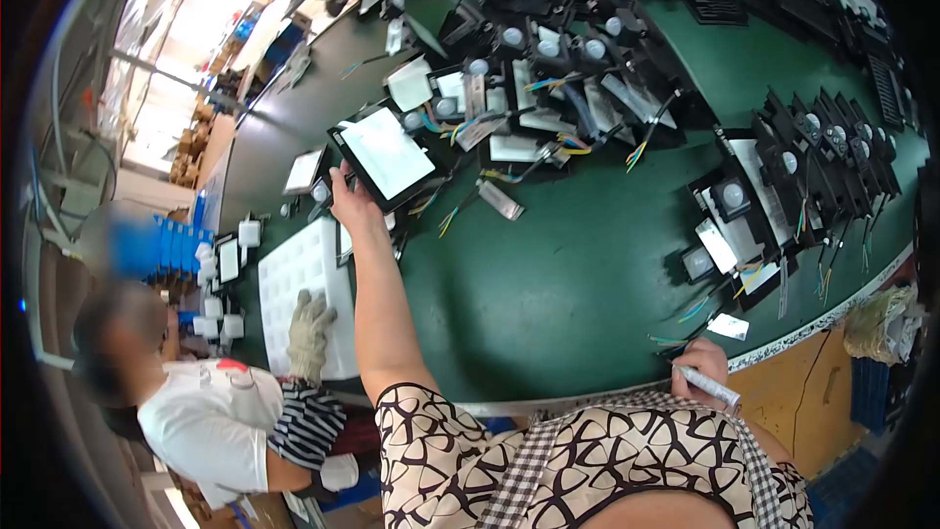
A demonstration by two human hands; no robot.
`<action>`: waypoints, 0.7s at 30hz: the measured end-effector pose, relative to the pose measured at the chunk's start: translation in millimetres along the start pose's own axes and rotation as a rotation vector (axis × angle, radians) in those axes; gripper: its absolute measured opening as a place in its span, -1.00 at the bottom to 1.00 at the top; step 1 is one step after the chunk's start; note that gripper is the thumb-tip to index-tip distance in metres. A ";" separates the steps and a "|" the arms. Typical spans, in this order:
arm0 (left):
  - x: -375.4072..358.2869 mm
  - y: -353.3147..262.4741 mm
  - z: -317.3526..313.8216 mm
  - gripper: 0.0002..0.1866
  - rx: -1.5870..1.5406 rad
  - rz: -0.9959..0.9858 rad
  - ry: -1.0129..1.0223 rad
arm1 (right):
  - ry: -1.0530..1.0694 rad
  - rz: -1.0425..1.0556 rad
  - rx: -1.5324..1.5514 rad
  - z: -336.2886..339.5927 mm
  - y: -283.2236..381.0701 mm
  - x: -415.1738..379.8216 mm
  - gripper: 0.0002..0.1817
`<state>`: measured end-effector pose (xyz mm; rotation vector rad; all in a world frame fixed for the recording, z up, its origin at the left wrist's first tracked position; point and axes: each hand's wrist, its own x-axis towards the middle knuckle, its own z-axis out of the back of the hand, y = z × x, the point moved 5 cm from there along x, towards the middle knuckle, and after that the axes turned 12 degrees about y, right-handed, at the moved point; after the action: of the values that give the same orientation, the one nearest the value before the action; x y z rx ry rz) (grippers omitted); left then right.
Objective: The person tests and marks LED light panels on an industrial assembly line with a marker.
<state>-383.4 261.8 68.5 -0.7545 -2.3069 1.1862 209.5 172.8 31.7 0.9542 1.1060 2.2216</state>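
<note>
Green desk (pixel 548 274) crowded. Left hand (pixel 345 198) grips flat lamp (pixel 387 154); right hand (pixel 703 364) closed on pen (pixel 707 385). Lamp could slip, snag loose wires (pixel 573 145).

The person's left hand (pixel 349 198) reached far across the dark green work table (pixel 548 274) and gripped the near edge of a flat black-framed floodlight panel with a white glass face (pixel 385 154). The right hand (pixel 701 364) rested at the table's near rim, closed around a slim white marker pen (pixel 707 385). Black lamp housings with round white sensors and coloured wire tails (pixel 821 152) stood in rows on the right. To the left, a co-worker's grey-gloved hand (pixel 309 330) lay on a white moulded foam tray (pixel 305 279).
</note>
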 end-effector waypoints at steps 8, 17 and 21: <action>-173.3 -83.6 30.7 -0.83 -0.150 0.189 0.264 | -0.048 -0.029 -0.154 -3.1 25.0 8.2 -0.88; -315.8 -7.5 1.5 -0.92 0.003 0.379 0.012 | -0.034 -0.431 0.654 -36.7 8.0 20.4 -0.95; -316.9 2.5 8.3 -0.77 0.038 0.324 0.057 | 0.162 -0.419 0.614 -58.1 19.2 22.5 -0.96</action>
<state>-148.1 54.8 20.7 -1.1654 -2.1646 1.3199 148.9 148.7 30.9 0.6758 1.9270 1.6630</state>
